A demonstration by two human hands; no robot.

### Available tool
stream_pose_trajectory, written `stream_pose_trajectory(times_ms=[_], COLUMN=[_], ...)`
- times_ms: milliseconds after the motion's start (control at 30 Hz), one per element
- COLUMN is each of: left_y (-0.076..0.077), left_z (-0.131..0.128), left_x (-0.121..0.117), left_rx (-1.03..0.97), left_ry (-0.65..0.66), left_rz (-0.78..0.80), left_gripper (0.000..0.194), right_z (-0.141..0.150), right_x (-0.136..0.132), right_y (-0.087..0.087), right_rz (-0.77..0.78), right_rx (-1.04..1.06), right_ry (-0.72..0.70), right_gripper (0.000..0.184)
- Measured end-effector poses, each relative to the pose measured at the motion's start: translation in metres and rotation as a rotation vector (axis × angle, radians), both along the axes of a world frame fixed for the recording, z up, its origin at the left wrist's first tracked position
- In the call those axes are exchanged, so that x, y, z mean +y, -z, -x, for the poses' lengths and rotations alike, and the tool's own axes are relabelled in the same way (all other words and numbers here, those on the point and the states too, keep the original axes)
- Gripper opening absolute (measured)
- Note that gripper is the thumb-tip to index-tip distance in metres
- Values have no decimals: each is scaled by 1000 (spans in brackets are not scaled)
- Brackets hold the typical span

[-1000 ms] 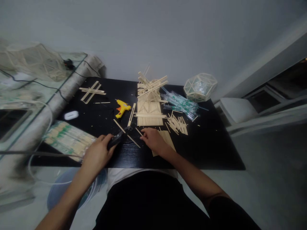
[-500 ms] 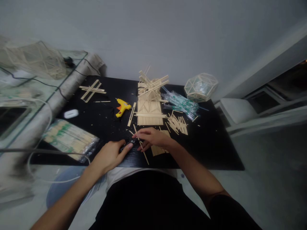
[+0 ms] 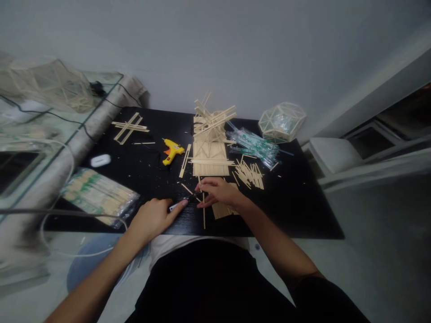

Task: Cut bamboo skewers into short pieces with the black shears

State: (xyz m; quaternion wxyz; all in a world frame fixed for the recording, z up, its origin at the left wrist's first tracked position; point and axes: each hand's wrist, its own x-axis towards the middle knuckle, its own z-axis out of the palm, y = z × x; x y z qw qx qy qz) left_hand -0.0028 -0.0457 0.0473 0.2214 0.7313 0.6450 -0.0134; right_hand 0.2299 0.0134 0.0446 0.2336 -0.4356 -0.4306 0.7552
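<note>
My left hand is closed around small pliers with dark jaws and a pale handle; their tip points right. The jaws meet a thin wooden stick, though whether they bite on it I cannot tell. Fingers of my right hand pinch that stick, which runs nearly straight toward the table's front edge. Beneath the right wrist lies a small panel of joined sticks. Just beyond the hands stands a stick-built model on a slatted wooden base.
A yellow glue gun rests on the black table. Loose short sticks and plastic wrappers lie right of the model. Packaged sticks, a white case and crossed sticks are leftward. A geometric frame stands back right.
The wooden stick has swung from slanted to nearly upright in view. The pliers have moved right, up to the stick, and show more plainly.
</note>
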Motion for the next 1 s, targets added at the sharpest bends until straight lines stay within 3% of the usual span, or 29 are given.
stream_pose_trajectory(times_ms=[167,367,500,767,867,1000], left_y=[6,22,29,29,26,30], left_z=[5,-25,-42,-52,-53,-50], left_x=[-4,-7,-2,4,4,4], left_rx=[-285,-717,-786,-866,-877,-918], left_ry=[-129,-203,-176,-213,-319,-469], left_rz=[-8,-143,-98,-42,-60,21], left_gripper=[62,37,33,34,40,49], right_z=[-6,7,9,5,-11,-61], right_x=[-5,-21,-30,-36,-29,-10], right_y=[4,16,24,26,22,18], right_rz=[-27,20,-45,-111,-213,-586], right_rx=[51,124,135,94,-28,-488], right_ry=[150,131,163,217,255,486], right_gripper=[13,16,27,27,27,22])
